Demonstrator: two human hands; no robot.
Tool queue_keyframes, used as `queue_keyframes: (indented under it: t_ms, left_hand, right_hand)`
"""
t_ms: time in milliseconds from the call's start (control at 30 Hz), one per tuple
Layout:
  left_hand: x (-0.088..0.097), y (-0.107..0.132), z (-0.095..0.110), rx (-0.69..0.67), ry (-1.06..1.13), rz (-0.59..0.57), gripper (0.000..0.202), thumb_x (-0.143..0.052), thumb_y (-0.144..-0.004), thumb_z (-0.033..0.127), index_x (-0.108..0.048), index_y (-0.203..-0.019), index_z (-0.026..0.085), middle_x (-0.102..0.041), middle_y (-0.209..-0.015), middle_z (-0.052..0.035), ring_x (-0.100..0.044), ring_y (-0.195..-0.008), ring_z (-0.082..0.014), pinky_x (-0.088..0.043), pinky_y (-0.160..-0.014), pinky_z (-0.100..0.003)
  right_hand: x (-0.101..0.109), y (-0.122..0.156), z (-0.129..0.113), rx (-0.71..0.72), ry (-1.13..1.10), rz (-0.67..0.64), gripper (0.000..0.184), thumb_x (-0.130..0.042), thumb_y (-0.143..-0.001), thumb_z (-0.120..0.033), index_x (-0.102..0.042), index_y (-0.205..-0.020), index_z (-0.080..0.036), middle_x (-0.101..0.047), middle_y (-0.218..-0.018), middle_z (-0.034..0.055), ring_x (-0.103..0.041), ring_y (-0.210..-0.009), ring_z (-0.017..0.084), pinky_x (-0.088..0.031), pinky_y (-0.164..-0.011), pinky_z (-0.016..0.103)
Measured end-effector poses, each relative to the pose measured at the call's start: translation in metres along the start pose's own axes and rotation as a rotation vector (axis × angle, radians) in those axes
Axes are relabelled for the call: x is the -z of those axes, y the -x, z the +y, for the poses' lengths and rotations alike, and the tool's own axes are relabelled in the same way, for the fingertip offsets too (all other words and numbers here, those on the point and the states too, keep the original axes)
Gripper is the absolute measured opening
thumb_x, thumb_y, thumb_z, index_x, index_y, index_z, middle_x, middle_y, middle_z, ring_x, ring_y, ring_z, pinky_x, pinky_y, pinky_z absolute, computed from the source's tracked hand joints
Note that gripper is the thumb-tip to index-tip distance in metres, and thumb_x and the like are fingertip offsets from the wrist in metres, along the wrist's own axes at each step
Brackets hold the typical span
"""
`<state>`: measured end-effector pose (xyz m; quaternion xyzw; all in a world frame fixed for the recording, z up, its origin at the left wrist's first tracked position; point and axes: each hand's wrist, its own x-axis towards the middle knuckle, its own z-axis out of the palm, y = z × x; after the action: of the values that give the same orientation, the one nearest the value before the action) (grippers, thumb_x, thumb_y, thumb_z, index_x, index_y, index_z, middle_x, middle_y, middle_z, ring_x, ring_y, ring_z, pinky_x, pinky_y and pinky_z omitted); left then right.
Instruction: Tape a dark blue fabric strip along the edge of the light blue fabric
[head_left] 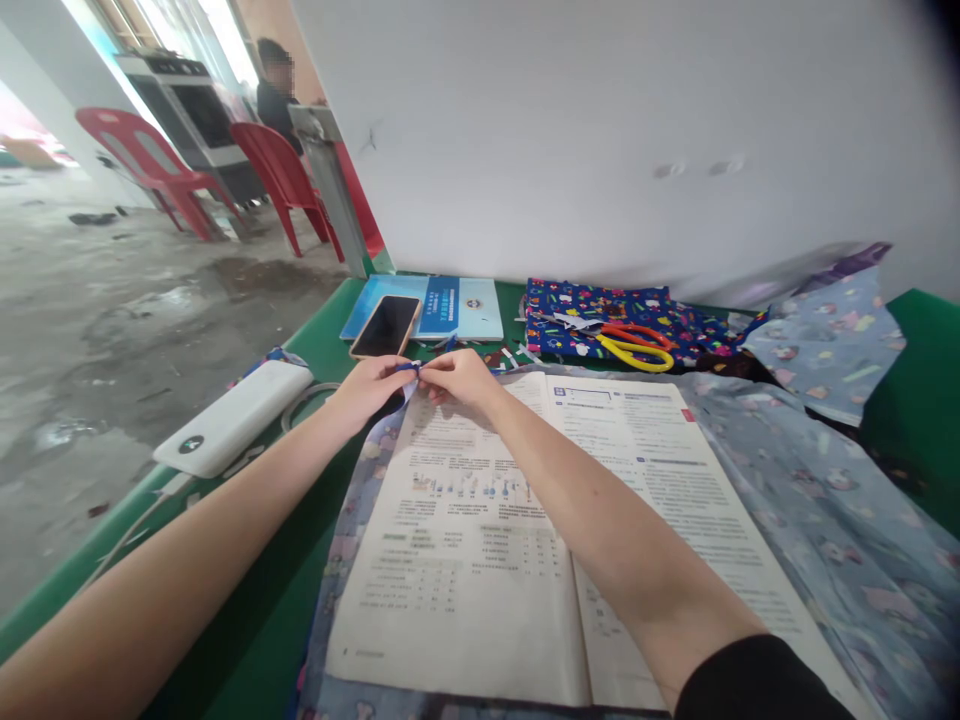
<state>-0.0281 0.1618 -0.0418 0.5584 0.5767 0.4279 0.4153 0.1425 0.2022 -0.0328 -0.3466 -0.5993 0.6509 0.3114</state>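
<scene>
An open book (502, 635) with printed pages lies in front of me on a patterned sheet (840, 540). The sheet's pale underside spreads out past the book's right edge, and a strip shows along its left. At the book's far left corner, my left hand (369, 388) pinches a small dark-blue bit of the sheet's edge. My right hand (463, 380) meets it there, thumb and fingers closed on the same edge. The right forearm crosses above the pages. The fingertips partly hide the pinched piece.
Beyond my hands are a phone (386, 327) and a blue booklet (469, 308). Yellow-and-red-handled scissors (636, 352) rest on folded blue patterned material (600, 300). A white power bank (236, 420) with a cable sits at the green table's left edge. Red chairs (281, 175) and a person (277, 100) are farther off.
</scene>
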Motion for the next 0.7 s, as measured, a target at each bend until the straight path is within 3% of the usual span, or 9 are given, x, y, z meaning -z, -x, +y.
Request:
queue_keyframes:
  t_ms: [433, 700]
  left_hand:
    - [0.0002, 0.0011, 0.0005, -0.016, -0.069, 0.0, 0.033, -0.067, -0.073, 0.043, -0.069, -0.094, 0.016, -0.069, -0.077, -0.0016, -0.056, -0.065, -0.0153, -0.038, -0.062, -0.026]
    - [0.0003, -0.0007, -0.0015, -0.003, 0.001, -0.029, 0.029, -0.068, -0.074, 0.039, -0.068, -0.093, 0.016, -0.068, -0.078, -0.0009, -0.056, -0.067, -0.014, -0.038, -0.063, -0.025]
  right_hand:
    - [0.0018, -0.0063, 0.0076, 0.002, -0.006, 0.006, 0.01, -0.065, -0.079, -0.016, -0.065, -0.069, -0.014, -0.065, -0.062, 0.0005, -0.058, -0.051, 0.008, -0.055, -0.05, 0.02]
    - [0.0015, -0.0047, 0.0064, 0.018, 0.005, -0.001, 0.009, -0.065, -0.078, -0.015, -0.064, -0.069, -0.014, -0.063, -0.061, -0.0001, -0.057, -0.051, 0.008, -0.054, -0.05, 0.02]
